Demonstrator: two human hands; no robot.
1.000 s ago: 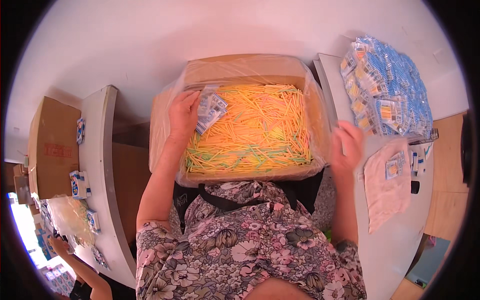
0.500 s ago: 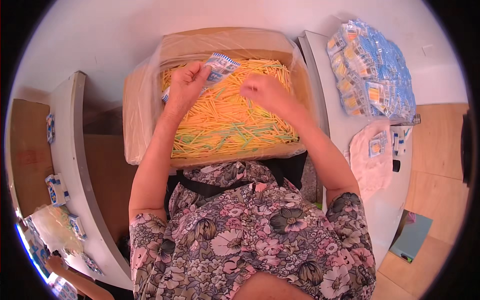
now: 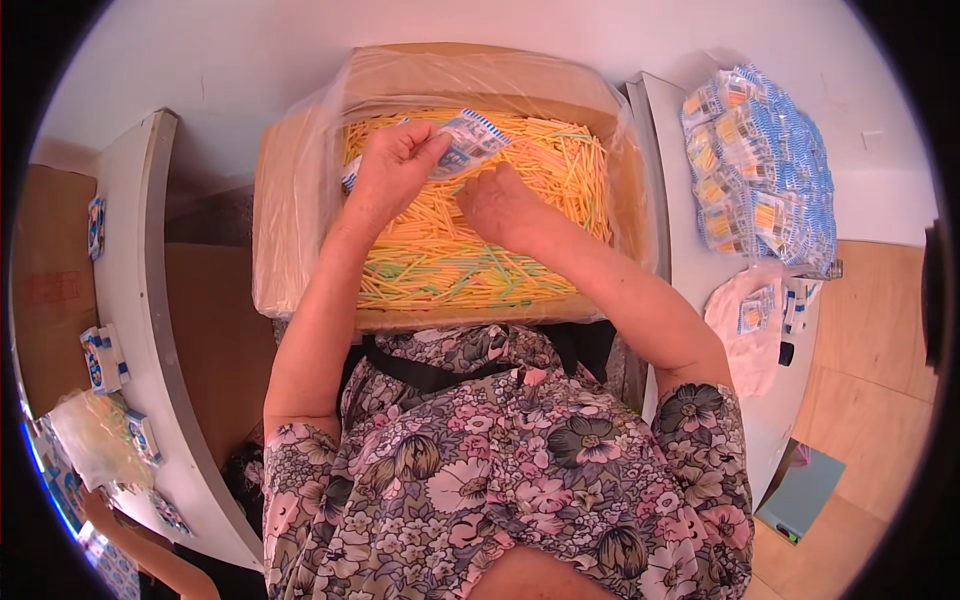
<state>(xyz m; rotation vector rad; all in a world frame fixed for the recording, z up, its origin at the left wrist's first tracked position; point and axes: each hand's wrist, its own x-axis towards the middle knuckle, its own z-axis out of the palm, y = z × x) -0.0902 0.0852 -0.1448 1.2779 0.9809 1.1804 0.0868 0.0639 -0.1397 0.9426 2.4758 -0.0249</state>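
Note:
Over a cardboard box (image 3: 285,225) lined with clear plastic, my left hand (image 3: 395,175) pinches a clear packet (image 3: 475,138) with blue-and-white striped edges. Loose thin sticks (image 3: 430,275), mostly yellow and orange with some green, fill the box. My right hand (image 3: 500,208) hangs just below the packet, its fingers curled in and pressed together. What they hold, if anything, is hidden. Another blue-and-white packet edge (image 3: 350,174) shows behind my left wrist.
A big heap of filled packets (image 3: 755,165) lies on the white table (image 3: 685,230) at right, beside a pink cloth (image 3: 735,345). On the left table (image 3: 135,270) are several blue-and-white packs and a plastic bag (image 3: 95,435). Another person's arm (image 3: 150,545) reaches in at lower left.
My right hand has moved left and slightly down, from apart to close beneath the packet. My left hand still holds the packet. The whole view has shifted slightly.

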